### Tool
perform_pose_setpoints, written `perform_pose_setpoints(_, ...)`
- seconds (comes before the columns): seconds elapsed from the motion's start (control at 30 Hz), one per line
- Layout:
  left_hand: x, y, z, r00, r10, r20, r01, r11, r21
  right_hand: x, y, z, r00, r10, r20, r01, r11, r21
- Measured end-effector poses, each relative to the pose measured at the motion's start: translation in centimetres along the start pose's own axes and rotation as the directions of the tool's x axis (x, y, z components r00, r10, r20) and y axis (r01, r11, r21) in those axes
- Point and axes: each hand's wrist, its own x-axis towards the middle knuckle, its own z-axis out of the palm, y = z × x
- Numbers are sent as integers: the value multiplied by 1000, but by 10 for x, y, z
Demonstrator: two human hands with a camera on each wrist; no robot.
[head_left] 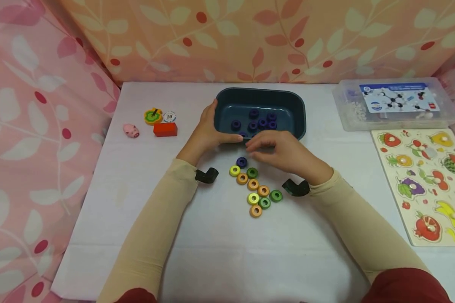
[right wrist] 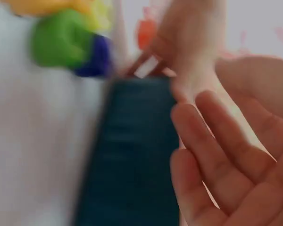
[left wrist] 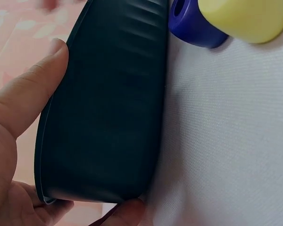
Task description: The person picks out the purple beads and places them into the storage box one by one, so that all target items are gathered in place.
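Note:
A dark teal plastic tub stands at the back of the table with several dark blue rings on its floor. My left hand grips its left end, the thumb along the front rim. In the left wrist view the fingers wrap the end of the tub wall. My right hand hovers at the front rim with loosely bent fingers and nothing between them. Below the tub lie a dark blue ring and several yellow, orange and green rings.
To the left sit a pink pig figure, a red block, a tree-shaped piece and a round token marked 10. On the right are a clear lidded box and a fruit puzzle board. Patterned curtains border the table.

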Motion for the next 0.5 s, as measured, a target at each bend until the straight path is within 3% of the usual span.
perform_pose_setpoints(0.17, 1, 0, 0, 1000, 11, 2, -11, 1000, 1, 2, 3, 22, 992, 2, 130, 11, 995, -99)
perform_pose_setpoints(0.5, -1, 0, -1, 1000, 9, 3, -9, 1000, 11, 12, 7, 33, 983, -11, 181, 27, 996, -89)
